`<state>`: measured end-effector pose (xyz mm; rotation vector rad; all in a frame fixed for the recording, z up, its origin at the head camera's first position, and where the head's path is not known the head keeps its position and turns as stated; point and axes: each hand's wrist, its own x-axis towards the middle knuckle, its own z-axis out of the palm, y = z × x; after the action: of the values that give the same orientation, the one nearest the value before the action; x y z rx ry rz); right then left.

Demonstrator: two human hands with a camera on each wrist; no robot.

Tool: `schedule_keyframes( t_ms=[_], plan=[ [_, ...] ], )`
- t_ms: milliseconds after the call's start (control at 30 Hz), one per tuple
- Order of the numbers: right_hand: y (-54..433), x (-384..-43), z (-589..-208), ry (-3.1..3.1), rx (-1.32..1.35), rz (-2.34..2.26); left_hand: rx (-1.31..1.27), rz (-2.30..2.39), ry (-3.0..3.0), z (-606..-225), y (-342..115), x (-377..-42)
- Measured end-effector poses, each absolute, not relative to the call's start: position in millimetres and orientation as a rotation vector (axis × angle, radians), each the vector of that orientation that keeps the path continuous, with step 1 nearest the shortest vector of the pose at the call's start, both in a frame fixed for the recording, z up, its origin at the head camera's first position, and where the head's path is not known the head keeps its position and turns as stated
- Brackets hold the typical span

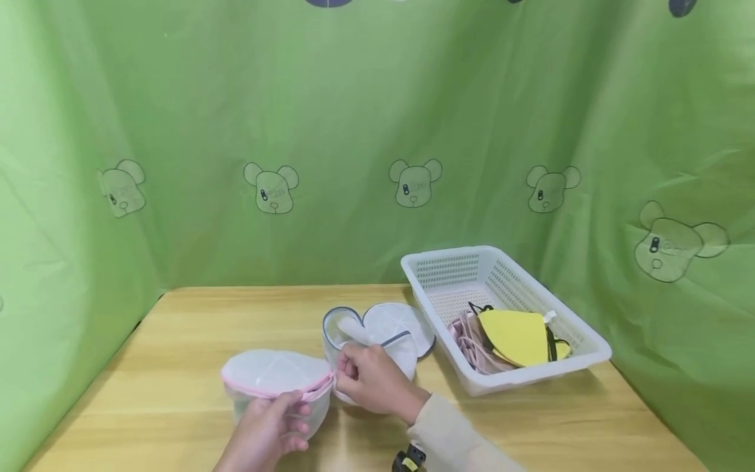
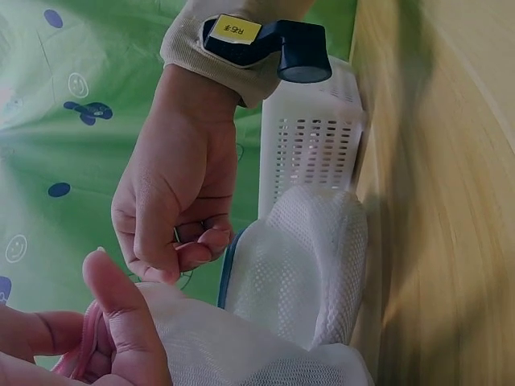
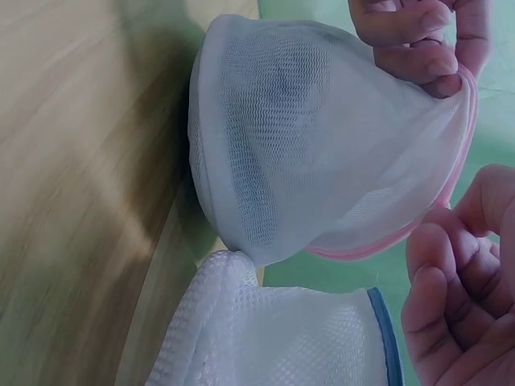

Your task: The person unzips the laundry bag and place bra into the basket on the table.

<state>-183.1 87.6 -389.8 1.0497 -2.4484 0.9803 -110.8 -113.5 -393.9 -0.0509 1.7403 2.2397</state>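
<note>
A white mesh laundry bag (image 1: 274, 370) with a pink zipper stands on the table, its lid mostly lying over it. At the front of the rim, my left hand (image 1: 268, 423) pinches the pink-edged fabric between thumb and fingers. My right hand (image 1: 377, 380) has its thumb and fingertips curled together at the right end of the zipper (image 3: 442, 193); the zipper pull is hidden by them. A small gap in the zipper shows between the hands. Behind the right hand, a second mesh laundry bag (image 1: 343, 328) with dark blue trim stands with its round lid (image 1: 401, 321) folded back.
A white plastic basket (image 1: 519, 262) stands at the back right. It holds a yellow fabric item (image 1: 519, 334) with black straps and some pale pink fabric (image 1: 472, 344). Green curtains (image 1: 348, 229) surround the wooden table (image 1: 171, 354).
</note>
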Motion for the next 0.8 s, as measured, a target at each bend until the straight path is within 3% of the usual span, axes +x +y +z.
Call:
schedule_keyframes(
  t_ms=[800],
  plan=[
    [90.5, -194.5, -398.4, -2.475, 0.970, 1.026, -0.043, 2.222, 1.765, -395.9, -125.5, -113.5]
  ],
)
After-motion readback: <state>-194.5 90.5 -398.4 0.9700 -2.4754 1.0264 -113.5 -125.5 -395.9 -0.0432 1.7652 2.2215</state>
